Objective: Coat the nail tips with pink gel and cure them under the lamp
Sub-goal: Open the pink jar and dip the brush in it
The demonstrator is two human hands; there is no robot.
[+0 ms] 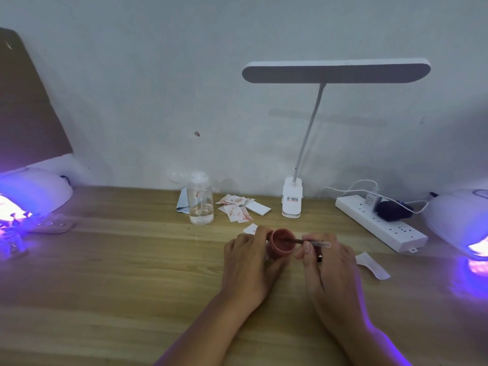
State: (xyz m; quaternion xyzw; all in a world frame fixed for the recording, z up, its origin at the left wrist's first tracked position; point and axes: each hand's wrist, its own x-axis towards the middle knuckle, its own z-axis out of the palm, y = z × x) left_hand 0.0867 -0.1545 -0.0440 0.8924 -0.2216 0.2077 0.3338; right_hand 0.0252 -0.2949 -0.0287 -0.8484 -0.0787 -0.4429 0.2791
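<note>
- Tabletop [118, 273]: smooth wood-grain surface. There is broad open room along the near edge and toward the left edge.
- Pot [281, 247]: small, round, pink and open. It is held mid-tabletop with its mouth tilted toward the camera.
- Left hand [249, 262]: the fingers curl round the pot's left side and grip it.
- Brush [310, 242]: thin straight rod, nearly level, with its tip inside the pot's mouth.
- Right hand [328, 268]: thumb and fingers pinch the brush just right of the pot.
- Left nail lamp [37, 191]: domed white shell at the left edge, glowing violet.
- Right nail lamp [456, 220]: same domed shell at the right edge, glowing violet.
- Far edge, left to right:
  - clear cylindrical bottle [200, 199];
  - pink-stained square wipes [236, 207];
  - desk lamp [291, 200] with a blocky base, gooseneck and flat bar head;
  - white power strip [380, 225], lying at an angle.
- Paper scrap [372, 265]: curled and white, near the right hand.
</note>
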